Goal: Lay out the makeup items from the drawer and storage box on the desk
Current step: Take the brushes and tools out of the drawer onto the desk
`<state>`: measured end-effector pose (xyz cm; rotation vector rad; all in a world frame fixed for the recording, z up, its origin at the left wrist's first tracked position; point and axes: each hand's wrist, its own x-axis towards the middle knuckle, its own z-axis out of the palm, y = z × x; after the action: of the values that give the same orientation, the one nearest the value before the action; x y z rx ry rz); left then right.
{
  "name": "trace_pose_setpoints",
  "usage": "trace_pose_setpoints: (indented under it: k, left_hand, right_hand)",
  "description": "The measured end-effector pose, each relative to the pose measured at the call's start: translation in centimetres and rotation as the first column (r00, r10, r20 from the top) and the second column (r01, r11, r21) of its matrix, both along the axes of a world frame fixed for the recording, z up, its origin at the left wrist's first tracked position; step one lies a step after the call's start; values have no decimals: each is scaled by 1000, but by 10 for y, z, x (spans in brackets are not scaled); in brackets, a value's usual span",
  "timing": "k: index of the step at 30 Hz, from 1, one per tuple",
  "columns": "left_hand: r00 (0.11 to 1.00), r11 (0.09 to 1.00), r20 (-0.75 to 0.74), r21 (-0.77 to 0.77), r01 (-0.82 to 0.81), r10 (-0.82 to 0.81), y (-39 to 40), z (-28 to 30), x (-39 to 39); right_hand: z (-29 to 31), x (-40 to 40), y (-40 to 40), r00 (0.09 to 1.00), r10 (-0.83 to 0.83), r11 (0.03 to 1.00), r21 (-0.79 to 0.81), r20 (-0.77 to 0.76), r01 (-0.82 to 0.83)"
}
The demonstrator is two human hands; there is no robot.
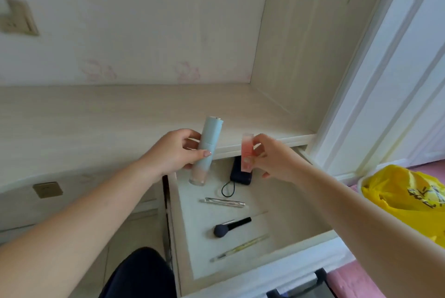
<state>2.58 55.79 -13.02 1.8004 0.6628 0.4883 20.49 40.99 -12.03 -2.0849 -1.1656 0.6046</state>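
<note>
My left hand (177, 152) grips a tall pale-blue bottle (209, 143) with a clear, peach-filled base, held upright over the desk's front edge. My right hand (272, 159) pinches a small pink-and-white square tube (248, 153) beside it, above the open drawer (310, 247). In the drawer lie a dark case (241, 175) with a black loop cord, a clear slim tube (225, 202), a black makeup brush (230, 226) and a thin yellowish stick (240, 248). The light wooden desk top (108, 117) stretches behind both hands.
A closed drawer with a square brass handle (47, 189) sits to the left. A yellow plastic bag (407, 199) fills a bin on the right by a white door frame. A wall socket (18, 18) is at upper left. My dark-clothed knee (142, 273) is below.
</note>
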Motion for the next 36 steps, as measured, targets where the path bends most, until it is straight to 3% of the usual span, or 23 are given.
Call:
trace_pose_setpoints:
  k: [8, 14, 25, 36]
  left_hand:
    - [958, 964, 145, 66, -258, 247, 63, 46, -93]
    - [880, 878, 177, 115, -464, 442, 140, 61, -174]
    - [676, 653, 255, 180, -736, 691, 284, 45, -258]
    - [592, 560, 257, 190, -806, 764, 392, 9, -261]
  right_hand:
    - [55, -76, 97, 973, 227, 955, 188, 43, -231]
    - [71, -134, 203, 940, 342, 910, 244, 16, -336]
    - [46, -220, 375, 901, 397, 903, 254, -177, -347]
    - [-7, -249, 512, 922, 317, 924, 292, -221, -248]
